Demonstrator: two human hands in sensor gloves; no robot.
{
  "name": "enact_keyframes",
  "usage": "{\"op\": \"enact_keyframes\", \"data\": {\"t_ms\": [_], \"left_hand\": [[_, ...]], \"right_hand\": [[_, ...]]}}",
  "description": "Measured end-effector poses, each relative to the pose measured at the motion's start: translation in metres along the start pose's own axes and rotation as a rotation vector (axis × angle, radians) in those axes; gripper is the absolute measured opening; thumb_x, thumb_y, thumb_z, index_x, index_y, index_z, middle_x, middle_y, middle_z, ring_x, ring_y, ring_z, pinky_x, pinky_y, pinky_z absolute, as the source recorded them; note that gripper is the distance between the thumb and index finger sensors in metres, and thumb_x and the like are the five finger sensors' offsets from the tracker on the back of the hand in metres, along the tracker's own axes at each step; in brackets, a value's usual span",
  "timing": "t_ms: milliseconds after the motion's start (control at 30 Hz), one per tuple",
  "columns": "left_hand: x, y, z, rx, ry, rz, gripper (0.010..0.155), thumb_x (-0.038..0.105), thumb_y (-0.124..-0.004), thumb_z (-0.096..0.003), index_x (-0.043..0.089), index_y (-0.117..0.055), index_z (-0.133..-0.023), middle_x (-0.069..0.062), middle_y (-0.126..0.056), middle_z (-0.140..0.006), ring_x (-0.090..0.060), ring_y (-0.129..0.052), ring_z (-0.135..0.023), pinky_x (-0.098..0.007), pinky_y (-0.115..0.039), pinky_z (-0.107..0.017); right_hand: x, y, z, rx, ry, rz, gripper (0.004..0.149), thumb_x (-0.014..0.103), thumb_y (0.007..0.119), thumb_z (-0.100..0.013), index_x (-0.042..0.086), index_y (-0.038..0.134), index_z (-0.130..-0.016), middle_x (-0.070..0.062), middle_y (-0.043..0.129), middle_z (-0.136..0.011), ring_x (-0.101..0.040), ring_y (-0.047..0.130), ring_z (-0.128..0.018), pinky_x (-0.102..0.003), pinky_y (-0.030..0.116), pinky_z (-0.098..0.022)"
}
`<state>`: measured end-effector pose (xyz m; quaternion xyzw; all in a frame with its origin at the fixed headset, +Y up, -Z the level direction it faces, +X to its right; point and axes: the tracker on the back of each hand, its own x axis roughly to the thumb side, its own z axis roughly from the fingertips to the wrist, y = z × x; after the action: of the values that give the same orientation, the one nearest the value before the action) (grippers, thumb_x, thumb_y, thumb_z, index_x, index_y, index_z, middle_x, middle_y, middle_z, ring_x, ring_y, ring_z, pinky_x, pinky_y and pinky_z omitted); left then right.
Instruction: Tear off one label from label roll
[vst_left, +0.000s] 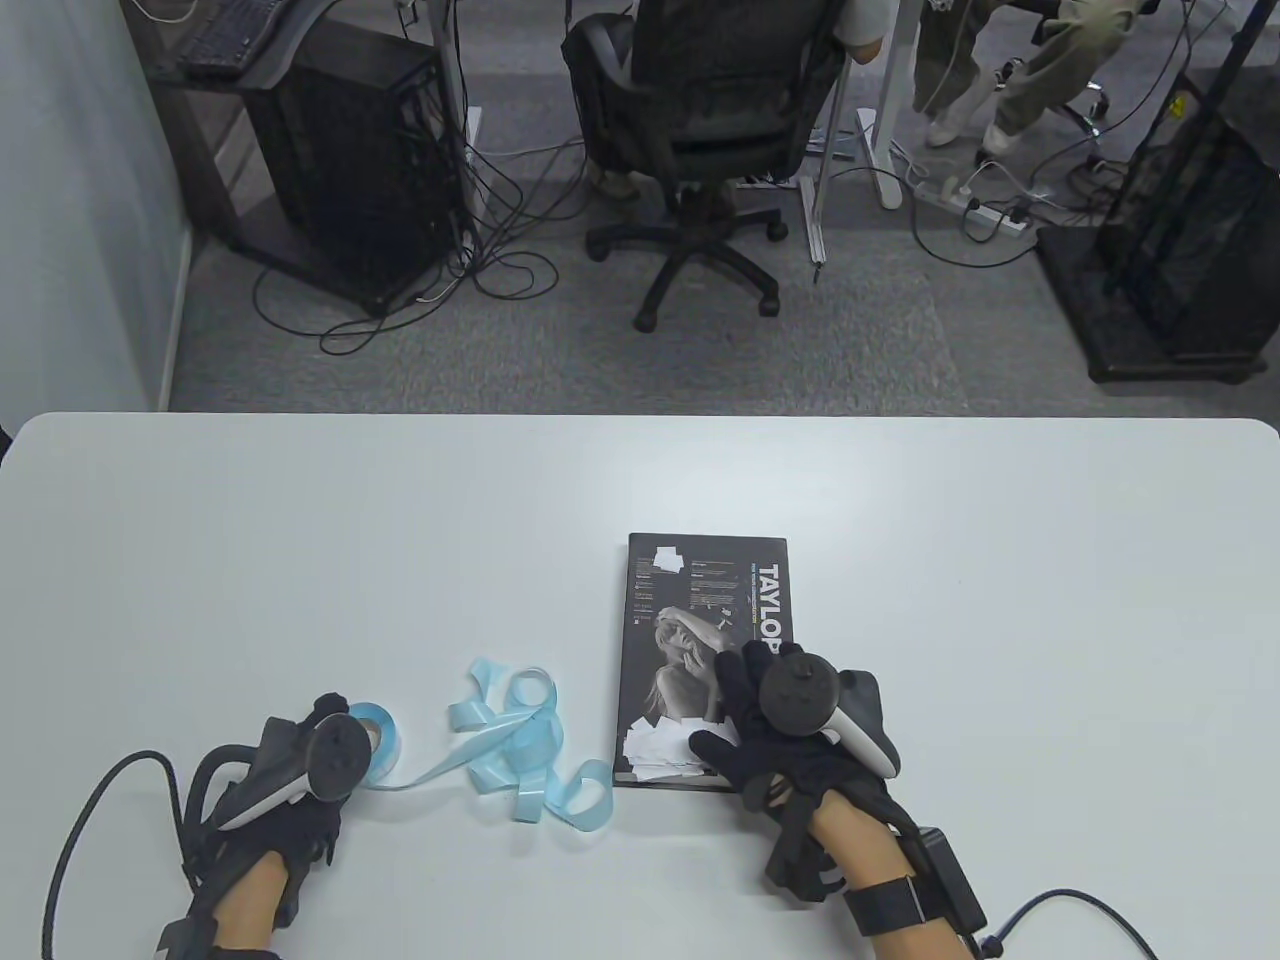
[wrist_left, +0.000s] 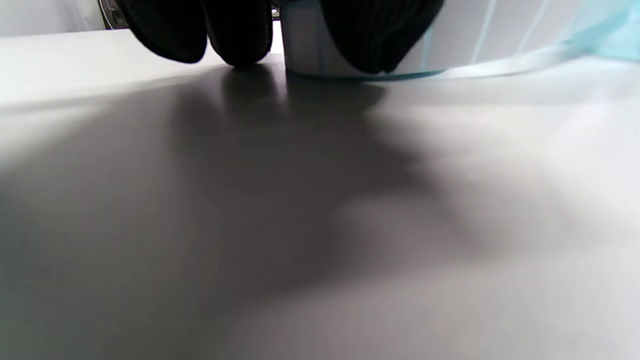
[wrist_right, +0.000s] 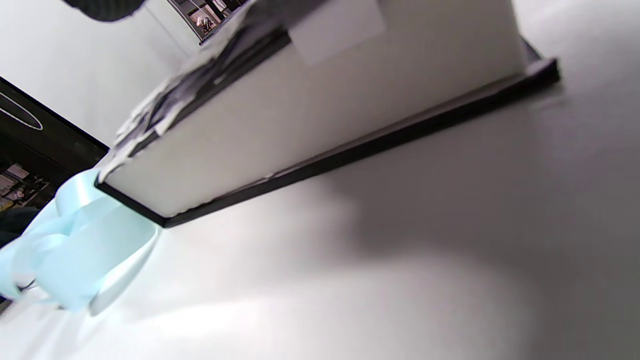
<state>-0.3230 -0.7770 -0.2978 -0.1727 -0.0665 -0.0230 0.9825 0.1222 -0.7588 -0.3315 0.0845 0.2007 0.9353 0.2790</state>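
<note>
The label roll (vst_left: 378, 733) stands on the white table at the lower left, wound with pale blue backing. My left hand (vst_left: 335, 725) grips it; in the left wrist view the gloved fingers (wrist_left: 240, 30) touch the roll (wrist_left: 307, 50) on both sides. A long loose blue backing strip (vst_left: 520, 750) curls to the right of the roll. My right hand (vst_left: 745, 715) rests flat on the lower right of a dark book (vst_left: 690, 620). Several white labels (vst_left: 660, 752) are stuck to its cover by my thumb. I cannot tell whether a label is under the fingers.
Another white label (vst_left: 668, 558) sits near the book's top. In the right wrist view the book's page edge (wrist_right: 325, 115) and the blue strip (wrist_right: 85, 250) show close up. An office chair (vst_left: 700, 120) and computer tower (vst_left: 350, 150) stand beyond the table's far edge.
</note>
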Motion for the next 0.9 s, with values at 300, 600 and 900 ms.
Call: {"op": "enact_keyframes", "data": {"t_ms": [300, 600, 900], "left_hand": [[0.041, 0.023, 0.004, 0.036, -0.155, 0.133, 0.057, 0.031, -0.075, -0.0410, 0.015, -0.061, -0.093, -0.014, -0.035, -0.112, -0.034, -0.075, -0.094, -0.050, -0.069, -0.064], [0.115, 0.053, 0.007, 0.110, -0.449, 0.385, 0.057, 0.033, -0.076, -0.0414, 0.015, -0.062, -0.094, -0.014, -0.037, -0.112, -0.034, -0.077, -0.093, -0.050, -0.070, -0.063], [0.158, 0.057, 0.011, 0.140, -0.558, 0.445, 0.057, 0.033, -0.077, -0.0417, 0.013, -0.063, -0.093, -0.016, -0.039, -0.111, -0.035, -0.079, -0.092, -0.051, -0.070, -0.063]], "right_hand": [[0.020, -0.008, 0.010, -0.152, -0.160, -0.010, 0.079, 0.053, 0.078, -0.040, 0.033, 0.032, -0.102, -0.002, 0.015, -0.110, -0.033, 0.002, -0.104, -0.065, -0.009, -0.060], [0.071, -0.003, 0.048, -0.368, -0.477, 0.017, 0.061, 0.044, 0.087, -0.038, 0.024, 0.070, -0.093, -0.010, 0.069, -0.100, -0.035, 0.062, -0.100, -0.071, 0.017, -0.069], [0.089, 0.015, 0.059, -0.514, -0.540, 0.072, 0.054, 0.044, 0.092, -0.034, 0.018, 0.084, -0.082, -0.013, 0.090, -0.082, -0.035, 0.097, -0.071, -0.055, 0.072, -0.058]]}}
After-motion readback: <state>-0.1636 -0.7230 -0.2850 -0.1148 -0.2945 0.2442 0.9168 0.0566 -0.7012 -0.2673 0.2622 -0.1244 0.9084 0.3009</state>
